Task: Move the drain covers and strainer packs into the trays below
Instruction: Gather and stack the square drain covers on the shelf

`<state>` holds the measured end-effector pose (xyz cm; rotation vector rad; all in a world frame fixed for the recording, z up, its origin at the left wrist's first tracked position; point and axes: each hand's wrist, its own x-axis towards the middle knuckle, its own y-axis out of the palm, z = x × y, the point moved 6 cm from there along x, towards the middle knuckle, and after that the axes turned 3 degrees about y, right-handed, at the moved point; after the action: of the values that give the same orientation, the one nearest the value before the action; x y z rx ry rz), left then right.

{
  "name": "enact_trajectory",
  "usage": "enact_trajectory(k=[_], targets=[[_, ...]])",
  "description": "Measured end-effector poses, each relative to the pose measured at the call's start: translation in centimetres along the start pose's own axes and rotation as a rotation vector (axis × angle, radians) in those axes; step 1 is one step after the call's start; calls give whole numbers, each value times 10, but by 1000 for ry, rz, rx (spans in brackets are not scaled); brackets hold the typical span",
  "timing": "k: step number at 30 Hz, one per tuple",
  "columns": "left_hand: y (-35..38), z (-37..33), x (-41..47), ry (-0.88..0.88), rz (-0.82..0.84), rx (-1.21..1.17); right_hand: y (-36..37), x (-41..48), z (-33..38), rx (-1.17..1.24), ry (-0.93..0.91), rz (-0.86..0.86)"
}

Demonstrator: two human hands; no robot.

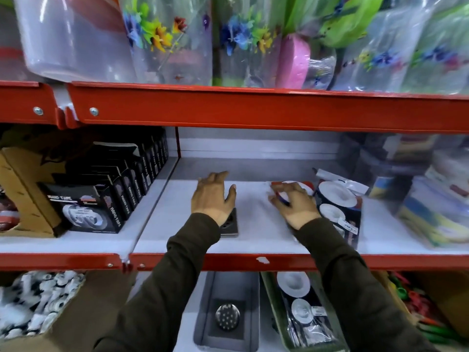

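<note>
On the white middle shelf a dark square drain cover (230, 226) lies flat, mostly hidden under my left hand (212, 198), whose fingers are spread above it. My right hand (294, 203) rests with fingers curled on a strainer pack (299, 188) with a red edge. A second dark strainer pack (338, 207) with white round strainers lies just right of it. Below, a grey tray (203, 313) holds a square drain cover (227, 316) with a perforated metal disc. Beside it a green tray (272, 301) holds a strainer pack (303, 311).
Black nano tape boxes (101, 199) stand in a cardboard display at the left of the shelf. Plastic-wrapped goods (431, 199) crowd the right. The red upper shelf beam (253, 109) hangs above my hands. A box of white fittings (33, 303) sits lower left.
</note>
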<state>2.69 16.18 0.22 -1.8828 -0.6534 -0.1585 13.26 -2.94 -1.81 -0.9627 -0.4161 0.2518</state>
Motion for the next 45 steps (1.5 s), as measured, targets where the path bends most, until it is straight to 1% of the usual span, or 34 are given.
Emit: enact_trajectory(k=[2,3,4,6,7,8,10,12,13,15,18,20,22,24,26,28,31,37,42,45], targets=[[14,-33,-1,-15,26,-51,-26,-5,-36,-89,202,-156],[25,-54,1,0,59,-41,-38,-11,-58,-136,342,-191],[37,-72,1,18,102,-5,-45,-18,-79,-156,480,-179],[64,-111,2,55,197,93,-51,-34,-121,-137,711,-72],[77,-125,1,63,245,144,-51,-41,-136,-126,775,-6],[90,-137,0,64,297,191,-50,-46,-146,-129,799,41],[111,-153,-3,56,372,261,-52,-50,-156,-144,777,64],[120,-160,-3,38,380,270,-54,-50,-155,-137,717,62],[121,-161,-2,24,369,245,-56,-50,-153,-97,681,45],[117,-164,-4,-33,342,156,-58,-47,-153,86,592,-19],[104,-156,-11,-159,309,59,-62,-38,-145,402,392,-88],[99,-146,-21,-259,328,40,-63,-34,-140,468,300,-56],[99,-136,-32,-338,396,74,-56,-31,-134,468,259,24],[103,-127,-43,-413,434,82,-42,-29,-138,404,229,103],[107,-122,-51,-486,414,-43,-29,-28,-145,327,210,131],[105,-123,-56,-524,370,-197,-35,-33,-141,328,224,132],[100,-128,-58,-535,328,-296,-46,-38,-141,350,229,189],[109,-143,-66,-497,303,-394,-76,-55,-164,422,291,251],[109,-152,-65,-456,306,-335,-85,-65,-171,442,283,287],[108,-153,-65,-447,343,-315,-81,-65,-173,421,291,317]])
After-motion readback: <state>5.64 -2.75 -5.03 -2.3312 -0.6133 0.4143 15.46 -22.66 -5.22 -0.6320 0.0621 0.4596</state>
